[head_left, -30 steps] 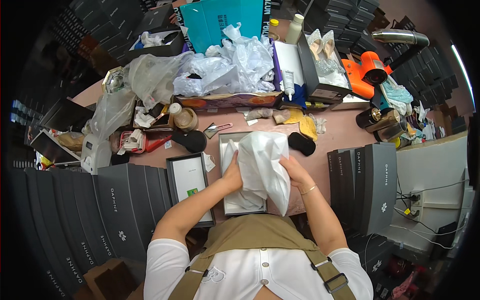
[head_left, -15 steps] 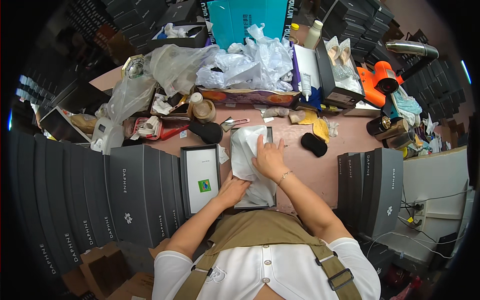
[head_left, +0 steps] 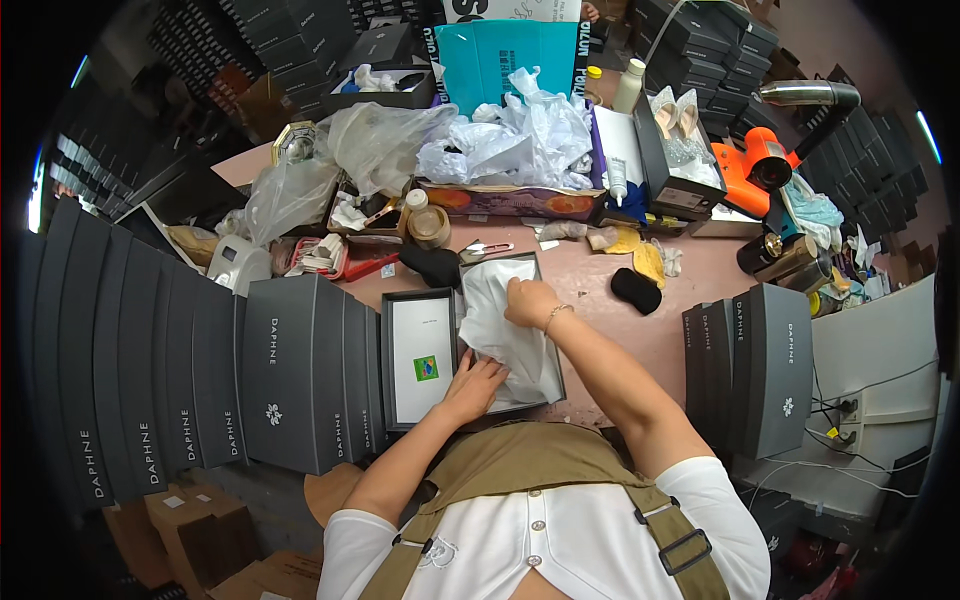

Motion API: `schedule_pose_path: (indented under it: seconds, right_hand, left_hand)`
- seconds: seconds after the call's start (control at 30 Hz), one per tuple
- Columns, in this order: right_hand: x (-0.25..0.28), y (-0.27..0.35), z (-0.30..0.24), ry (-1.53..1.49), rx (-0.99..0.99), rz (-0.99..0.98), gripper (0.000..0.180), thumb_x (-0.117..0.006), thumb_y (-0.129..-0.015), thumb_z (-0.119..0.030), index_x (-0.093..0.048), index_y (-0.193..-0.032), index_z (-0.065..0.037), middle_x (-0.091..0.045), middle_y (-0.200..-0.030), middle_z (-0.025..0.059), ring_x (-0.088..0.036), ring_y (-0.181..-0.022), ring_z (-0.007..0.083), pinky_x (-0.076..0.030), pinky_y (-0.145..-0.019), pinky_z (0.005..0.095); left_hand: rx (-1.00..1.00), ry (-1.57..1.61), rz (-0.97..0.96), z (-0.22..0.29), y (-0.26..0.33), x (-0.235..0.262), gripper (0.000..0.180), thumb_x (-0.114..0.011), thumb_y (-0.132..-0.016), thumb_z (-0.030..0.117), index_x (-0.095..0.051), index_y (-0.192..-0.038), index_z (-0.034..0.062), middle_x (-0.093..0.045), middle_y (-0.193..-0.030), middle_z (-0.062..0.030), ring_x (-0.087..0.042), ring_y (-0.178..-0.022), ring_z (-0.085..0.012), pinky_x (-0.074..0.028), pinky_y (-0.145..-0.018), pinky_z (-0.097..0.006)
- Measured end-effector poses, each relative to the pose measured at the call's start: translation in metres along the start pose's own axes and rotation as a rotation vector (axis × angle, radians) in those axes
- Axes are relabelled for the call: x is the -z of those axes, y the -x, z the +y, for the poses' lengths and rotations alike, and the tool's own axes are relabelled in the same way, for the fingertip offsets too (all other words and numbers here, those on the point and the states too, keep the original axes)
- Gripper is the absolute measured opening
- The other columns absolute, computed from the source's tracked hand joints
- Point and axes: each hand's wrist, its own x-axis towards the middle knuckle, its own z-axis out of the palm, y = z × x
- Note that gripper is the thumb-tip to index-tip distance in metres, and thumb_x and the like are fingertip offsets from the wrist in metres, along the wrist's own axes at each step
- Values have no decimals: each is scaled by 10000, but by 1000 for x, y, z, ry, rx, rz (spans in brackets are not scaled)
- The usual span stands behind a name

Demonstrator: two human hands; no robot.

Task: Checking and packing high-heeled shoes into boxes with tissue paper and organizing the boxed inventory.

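White tissue paper [head_left: 520, 365] fills a dark grey shoebox [head_left: 560, 385] in front of me. My right hand [head_left: 530, 303] is closed on the paper toward the box's far end, fingers curled down into it. Lower down, by the box's left edge, my left hand [head_left: 475, 388] lies with its fingers stretched out on the paper. The paper hides whatever is under it. Left of the box lies a grey box lid [head_left: 422, 330], its white inside facing up, with a green square sticker [head_left: 427, 368].
Grey shoeboxes stand in rows at left [head_left: 300, 370] and right [head_left: 770, 370]. Behind are a carton of crumpled white paper [head_left: 520, 140], a glass jar [head_left: 425, 222], two black pads [head_left: 636, 290], [head_left: 432, 266], an orange hot-air blower [head_left: 755, 170] and a box with glittery shoes [head_left: 675, 120].
My right hand's raised fingers have curled down onto the tissue paper. My left hand stays near the box's left edge. The whole view has shifted slightly.
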Motion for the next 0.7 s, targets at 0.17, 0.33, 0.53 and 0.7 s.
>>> schedule_pose_path:
  seconds: [0.17,0.33,0.53,0.7]
  right_hand:
    - [-40,11,13,502,138,228,255,-413,-880,-117,-638,-964,-31,-635,-978,171,-624,-897,331,-496,-722,452]
    - [9,59,32,-167,129,301,242,-543,-843,-151,-621,-1032,-23,-604,-1000,158,-570,-976,351,-456,-810,470]
    - [-66,124,57,-414,166,159,650,-603,-837,-167,-297,-1398,-51,-422,-1296,280,-477,-1133,440,-433,-926,438]
    - [-77,159,69,-683,152,-57,722,-595,-869,-227,-196,-1442,-45,-322,-1393,282,-388,-1241,446,-352,-1032,436]
  left_hand:
    - [48,100,271,7,11,2,416,-603,-745,48,-552,-1156,22,-526,-1192,-128,-471,-1148,-315,-313,-1017,-519]
    - [757,344,413,5,43,-22,307,-604,-823,128,-520,-1074,-27,-569,-1013,-201,-537,-993,-387,-433,-867,-438]
    - [802,323,331,0,62,-50,290,-618,-844,158,-515,-1026,-42,-605,-878,-226,-592,-839,-422,-476,-728,-442]
    - [794,861,458,75,111,56,276,-584,-907,159,-524,-1076,-52,-663,-963,-142,-647,-853,-199,-486,-720,-306]
